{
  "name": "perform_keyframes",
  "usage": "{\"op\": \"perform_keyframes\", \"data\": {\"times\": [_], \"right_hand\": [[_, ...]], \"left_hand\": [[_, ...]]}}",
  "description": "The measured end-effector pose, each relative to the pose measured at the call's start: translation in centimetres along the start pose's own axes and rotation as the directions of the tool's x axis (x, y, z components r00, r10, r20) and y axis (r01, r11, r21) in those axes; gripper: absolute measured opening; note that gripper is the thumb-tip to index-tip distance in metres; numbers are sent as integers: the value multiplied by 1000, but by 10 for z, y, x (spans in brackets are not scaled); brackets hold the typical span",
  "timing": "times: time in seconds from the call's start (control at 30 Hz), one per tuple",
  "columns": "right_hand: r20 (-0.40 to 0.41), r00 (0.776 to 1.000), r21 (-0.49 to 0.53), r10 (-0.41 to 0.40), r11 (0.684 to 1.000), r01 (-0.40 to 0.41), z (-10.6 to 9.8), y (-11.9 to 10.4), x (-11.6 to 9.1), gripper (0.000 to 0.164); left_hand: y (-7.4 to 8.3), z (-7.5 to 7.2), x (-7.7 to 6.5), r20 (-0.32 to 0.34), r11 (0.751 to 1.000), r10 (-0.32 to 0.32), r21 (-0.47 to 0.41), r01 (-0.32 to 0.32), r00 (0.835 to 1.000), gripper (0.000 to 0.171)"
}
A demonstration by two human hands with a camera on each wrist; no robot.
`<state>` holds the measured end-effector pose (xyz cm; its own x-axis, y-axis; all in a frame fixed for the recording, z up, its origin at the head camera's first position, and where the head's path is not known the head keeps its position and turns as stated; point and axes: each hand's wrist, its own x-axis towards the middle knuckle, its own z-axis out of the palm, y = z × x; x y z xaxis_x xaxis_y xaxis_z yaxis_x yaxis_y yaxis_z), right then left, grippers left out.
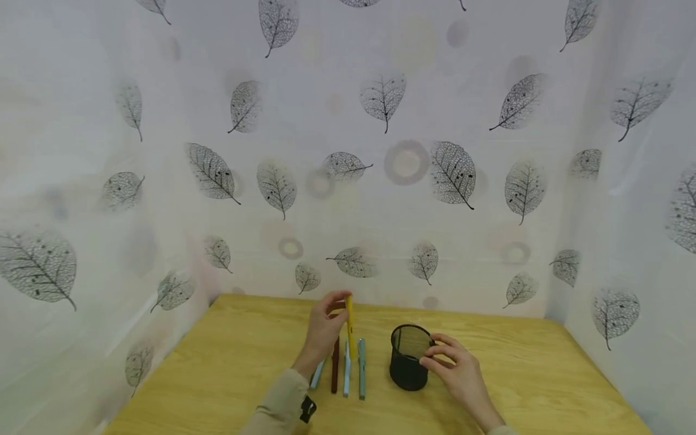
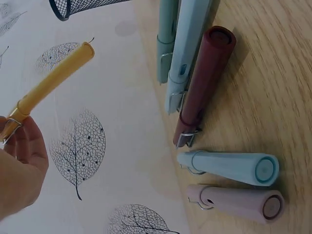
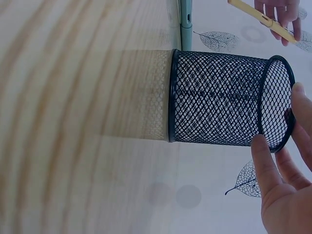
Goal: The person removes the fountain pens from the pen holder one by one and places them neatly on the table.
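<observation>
My left hand [image 1: 324, 326] pinches a yellow pen [image 1: 350, 326] by its clip end, holding it nearly upright above a row of pens. In the left wrist view, the yellow pen's other end points away from the fingers and touches nothing. To the right, a black mesh pen holder [image 1: 409, 370] stands upright on the table. My right hand [image 1: 459, 371] grips its rim, with fingertips [image 3: 261, 141] on either side of the rim in the right wrist view. The bottom of the holder rests on the wood.
On the wooden table [image 1: 516, 368] lie a green pen [image 1: 362, 371], a light blue pen [image 1: 346, 377], a dark red pen [image 1: 335, 371], another light blue pen [image 2: 234, 165] and a pink pen [image 2: 239, 201]. Leaf-patterned sheeting [image 1: 337, 223] encloses the back and sides.
</observation>
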<state>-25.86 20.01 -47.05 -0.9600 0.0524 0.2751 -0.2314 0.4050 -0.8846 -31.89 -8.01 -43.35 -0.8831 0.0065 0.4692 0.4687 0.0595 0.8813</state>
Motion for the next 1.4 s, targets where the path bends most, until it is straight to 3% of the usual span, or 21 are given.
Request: {"op": "perform_keyframes", "data": {"times": [0.2,0.57,0.77,1.03,1.4], "right_hand": [[-8,1000,-3,-1,1000,1,1,-1,-2,11],[-10,1000,8,-21,1000,21,0,0,0,14],[1,1000,39,-11,999,11,3,3,-1,11],[-22,999,25,-34,999,35,-1,-8,0,14],[-12,998,20,-68,997,69,0,-4,-1,13]], "left_hand": [[-4,-11,4,-50,999,-54,7,54,997,42],[-15,-29,5,-39,981,-185,-61,182,982,43],[-19,-42,2,-56,961,-270,-71,266,961,38],[-27,-56,10,-47,942,-328,-93,323,943,38],[-39,-81,8,-16,893,-447,-53,446,894,40]]}}
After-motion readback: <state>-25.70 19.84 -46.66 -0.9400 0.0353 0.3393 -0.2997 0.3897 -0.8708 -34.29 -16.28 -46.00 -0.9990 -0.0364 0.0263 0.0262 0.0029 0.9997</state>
